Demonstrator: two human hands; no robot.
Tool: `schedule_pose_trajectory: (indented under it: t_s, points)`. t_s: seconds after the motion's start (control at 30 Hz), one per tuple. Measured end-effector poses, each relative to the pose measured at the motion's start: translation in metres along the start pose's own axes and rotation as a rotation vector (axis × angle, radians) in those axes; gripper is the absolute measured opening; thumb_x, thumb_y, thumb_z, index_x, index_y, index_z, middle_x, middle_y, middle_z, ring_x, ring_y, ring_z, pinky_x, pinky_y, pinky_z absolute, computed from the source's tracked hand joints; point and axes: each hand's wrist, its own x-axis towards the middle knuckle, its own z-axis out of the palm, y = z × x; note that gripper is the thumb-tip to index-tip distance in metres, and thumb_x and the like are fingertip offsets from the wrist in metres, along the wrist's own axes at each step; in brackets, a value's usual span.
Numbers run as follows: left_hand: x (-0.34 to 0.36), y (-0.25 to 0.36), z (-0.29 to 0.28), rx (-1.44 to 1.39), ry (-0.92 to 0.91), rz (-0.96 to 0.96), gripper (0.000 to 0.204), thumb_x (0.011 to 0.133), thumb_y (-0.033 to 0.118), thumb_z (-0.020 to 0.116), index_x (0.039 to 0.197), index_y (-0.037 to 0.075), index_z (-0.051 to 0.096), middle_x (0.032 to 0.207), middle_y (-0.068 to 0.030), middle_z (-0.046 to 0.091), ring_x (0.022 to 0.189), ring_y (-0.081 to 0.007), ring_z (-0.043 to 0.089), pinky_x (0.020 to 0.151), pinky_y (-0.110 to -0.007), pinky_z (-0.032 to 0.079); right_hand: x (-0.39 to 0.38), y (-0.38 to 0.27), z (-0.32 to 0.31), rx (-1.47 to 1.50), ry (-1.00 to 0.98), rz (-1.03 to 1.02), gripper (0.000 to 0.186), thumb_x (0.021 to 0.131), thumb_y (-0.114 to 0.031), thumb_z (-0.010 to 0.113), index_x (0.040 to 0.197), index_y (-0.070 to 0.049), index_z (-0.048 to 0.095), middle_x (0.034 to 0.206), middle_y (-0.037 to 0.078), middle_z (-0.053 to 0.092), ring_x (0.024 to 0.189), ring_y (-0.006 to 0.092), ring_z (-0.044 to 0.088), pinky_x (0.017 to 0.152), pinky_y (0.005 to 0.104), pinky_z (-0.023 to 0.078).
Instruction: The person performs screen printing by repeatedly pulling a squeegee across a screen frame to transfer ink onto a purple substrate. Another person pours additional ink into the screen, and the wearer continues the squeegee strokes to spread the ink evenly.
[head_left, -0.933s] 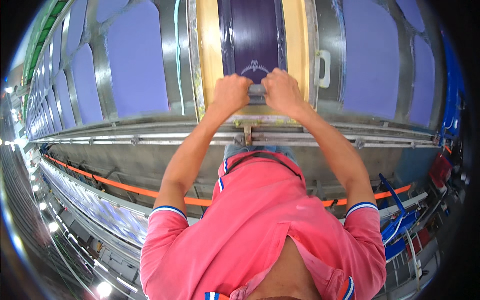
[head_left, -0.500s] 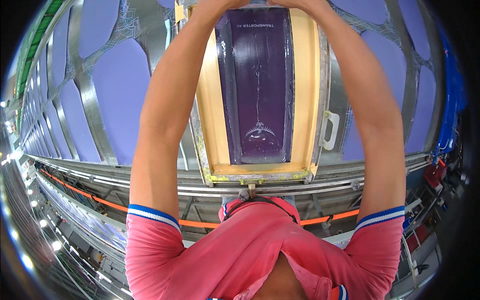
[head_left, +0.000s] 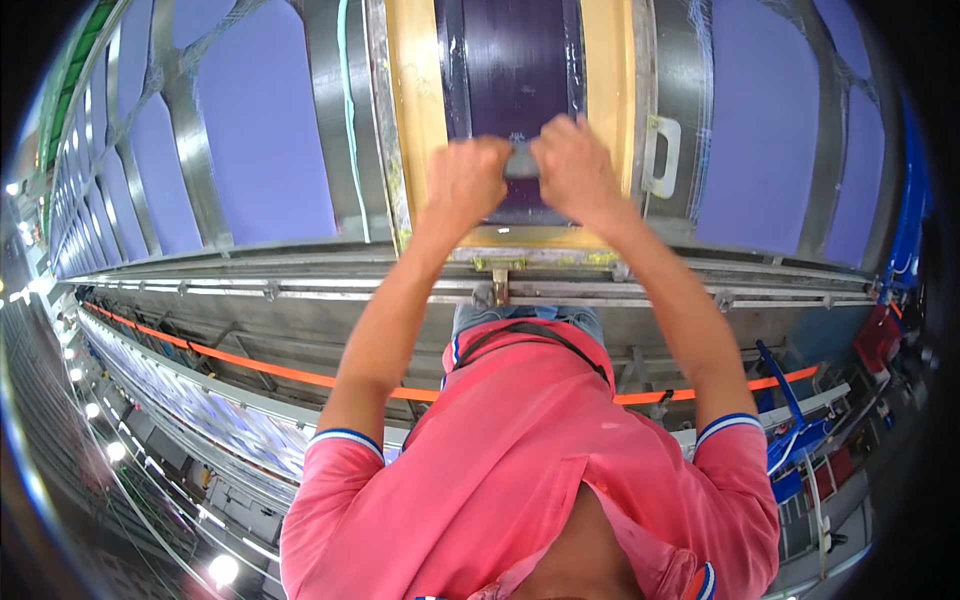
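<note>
A dark purple screen panel (head_left: 515, 70) sits in a yellow wooden frame (head_left: 415, 110) on a long metal printing table. My left hand (head_left: 465, 180) and my right hand (head_left: 570, 165) are side by side near the frame's close end. Both are closed on a grey squeegee handle (head_left: 520, 160) that lies across the dark panel. My arms reach forward over my pink shirt.
Purple fabric pieces (head_left: 270, 130) lie in rows on both sides of the frame. A metal rail (head_left: 300, 290) runs along the table's edge, with an orange strip (head_left: 260, 370) below it. A white handle bracket (head_left: 662, 155) sits right of the frame. Blue equipment (head_left: 790, 440) stands at the right.
My hands were stretched to the far end of the screen half a second ago. They have since come back down the panel to its near end, still together.
</note>
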Motion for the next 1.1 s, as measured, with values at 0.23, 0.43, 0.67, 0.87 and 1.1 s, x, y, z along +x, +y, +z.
schedule_pose_trajectory:
  t_s: [0.23, 0.43, 0.67, 0.87, 1.1]
  points:
    - [-0.095, 0.030, 0.032, -0.055, 0.087, 0.080, 0.030, 0.073, 0.001, 0.060, 0.098, 0.010, 0.073, 0.094, -0.0105, 0.073, 0.079, -0.0304, 0.070, 0.067, -0.042, 0.055, -0.081, -0.003, 0.011, 0.483, 0.212, 0.008, 0.036, 0.077, -0.029, 0.076, 0.102, -0.003, 0.071, 0.095, 0.016, 0.061, 0.107, 0.0331, 0.056, 0.094, 0.0519, 0.045]
    - [-0.092, 0.031, 0.027, -0.018, 0.009, 0.058, 0.031, 0.074, 0.003, 0.060, 0.100, 0.011, 0.074, 0.095, -0.0118, 0.073, 0.082, -0.0321, 0.070, 0.071, -0.043, 0.056, -0.060, 0.121, 0.010, 0.288, 0.529, 0.990, 0.047, 0.091, -0.045, 0.059, 0.103, -0.001, 0.071, 0.096, 0.020, 0.071, 0.092, 0.0393, 0.065, 0.082, 0.0472, 0.048]
    - [-0.123, 0.013, 0.018, -0.119, 0.111, 0.068, 0.030, 0.071, 0.001, 0.059, 0.096, 0.011, 0.072, 0.092, -0.0120, 0.072, 0.080, -0.0319, 0.070, 0.067, -0.044, 0.055, -0.058, 0.095, -0.037, 0.547, 0.738, 0.837, 0.031, 0.093, -0.026, 0.065, 0.089, 0.005, 0.069, 0.066, 0.006, 0.060, 0.061, 0.0141, 0.051, 0.057, 0.0332, 0.041]
    - [-0.173, -0.105, -0.023, -0.138, 0.288, 0.125, 0.031, 0.068, -0.002, 0.059, 0.094, 0.010, 0.070, 0.089, -0.0108, 0.072, 0.078, -0.0322, 0.070, 0.064, -0.044, 0.055, 0.023, -0.033, 0.000, 0.668, 0.849, 0.777, 0.028, 0.095, -0.025, 0.065, 0.079, -0.002, 0.065, 0.063, -0.007, 0.045, 0.056, 0.0043, 0.037, 0.049, 0.0275, 0.029]
    - [-0.236, -0.287, -0.095, -0.046, 0.161, 0.001, 0.035, 0.068, 0.002, 0.062, 0.098, 0.013, 0.074, 0.088, -0.0125, 0.073, 0.077, -0.0331, 0.070, 0.067, -0.044, 0.055, 0.134, -0.151, 0.142, 0.717, 0.798, 0.845, 0.031, 0.091, -0.024, 0.065, 0.084, 0.006, 0.068, 0.062, 0.005, 0.058, 0.061, 0.0123, 0.048, 0.058, 0.0354, 0.041]
